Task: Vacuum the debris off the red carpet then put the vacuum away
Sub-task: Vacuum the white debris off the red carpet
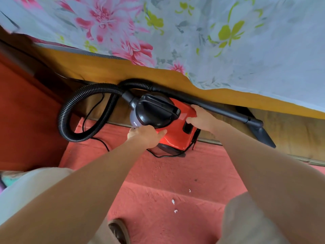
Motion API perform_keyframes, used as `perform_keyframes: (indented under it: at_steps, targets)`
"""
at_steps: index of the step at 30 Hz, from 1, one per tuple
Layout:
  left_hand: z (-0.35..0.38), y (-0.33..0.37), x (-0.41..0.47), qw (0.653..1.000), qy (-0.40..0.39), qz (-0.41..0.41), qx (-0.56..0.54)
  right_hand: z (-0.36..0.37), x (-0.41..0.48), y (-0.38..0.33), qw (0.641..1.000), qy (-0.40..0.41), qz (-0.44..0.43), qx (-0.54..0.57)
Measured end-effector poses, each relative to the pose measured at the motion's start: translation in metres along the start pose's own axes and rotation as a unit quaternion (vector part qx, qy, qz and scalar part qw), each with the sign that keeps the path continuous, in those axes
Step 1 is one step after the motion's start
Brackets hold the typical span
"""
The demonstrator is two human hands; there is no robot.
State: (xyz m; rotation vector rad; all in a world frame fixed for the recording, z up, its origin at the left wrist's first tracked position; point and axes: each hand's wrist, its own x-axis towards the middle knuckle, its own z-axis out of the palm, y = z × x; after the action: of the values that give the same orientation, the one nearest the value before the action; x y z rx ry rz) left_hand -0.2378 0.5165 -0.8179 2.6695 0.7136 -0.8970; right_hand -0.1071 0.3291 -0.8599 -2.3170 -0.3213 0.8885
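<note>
A small red and black canister vacuum [173,125] sits at the far edge of the red carpet [167,175], against the bed frame. My left hand [146,135] grips its near left side, and my right hand [202,118] grips its far right end. Its ribbed black hose [70,110] loops to the left, and the black wand with nozzle [253,123] lies along the bed base. Three white scraps of debris [173,201] lie on the carpet nearer to me.
A bed with a floral sheet [193,32] and an orange mattress edge [114,67] overhangs the vacuum. The black power cord [103,143] trails over the carpet. A red-brown cabinet side [26,120] stands at left. My knees and a sandal [119,229] are near the bottom.
</note>
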Motion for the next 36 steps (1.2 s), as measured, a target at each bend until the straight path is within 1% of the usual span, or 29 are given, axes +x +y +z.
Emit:
perform_keyframes:
  at_steps: [2, 4, 5, 7, 8, 10, 15, 20, 25, 29, 36]
  targets:
    - [0.011, -0.005, -0.001, 0.998, -0.022, -0.036, -0.052, -0.003, -0.001, 0.0, 1.0, -0.006, -0.004, -0.01]
    - [0.026, -0.001, -0.007, 0.983, -0.074, -0.054, -0.157, -0.004, -0.001, 0.008, 0.999, -0.016, -0.028, -0.044]
    - [0.033, 0.005, -0.011, 0.97, -0.085, -0.064, -0.219, -0.003, -0.005, 0.012, 0.996, -0.027, -0.04, -0.073]
    - [0.047, 0.014, -0.016, 0.936, -0.062, -0.097, -0.333, 0.001, -0.01, 0.02, 0.992, -0.037, -0.064, -0.098]
    - [0.052, 0.017, -0.019, 0.919, -0.041, -0.112, -0.375, 0.003, -0.013, 0.019, 0.993, -0.031, -0.073, -0.088]
    - [0.057, 0.023, -0.023, 0.893, -0.007, -0.135, -0.428, 0.006, -0.015, 0.017, 0.992, -0.031, -0.09, -0.079]
    - [0.062, 0.034, -0.022, 0.87, 0.03, -0.151, -0.469, 0.008, -0.008, 0.018, 0.989, -0.046, -0.109, -0.091]
    - [0.067, 0.043, -0.023, 0.835, 0.07, -0.163, -0.52, -0.003, -0.01, 0.022, 0.99, -0.091, -0.092, -0.055]
    - [0.07, 0.046, -0.021, 0.813, 0.085, -0.174, -0.549, -0.005, -0.008, 0.022, 0.991, -0.095, -0.079, -0.061]
    - [0.071, 0.046, -0.021, 0.804, 0.089, -0.172, -0.562, -0.005, -0.003, 0.025, 0.99, -0.102, -0.082, -0.051]
    - [0.072, 0.047, -0.022, 0.809, 0.093, -0.177, -0.553, -0.006, -0.004, 0.02, 0.988, -0.086, -0.095, -0.082]
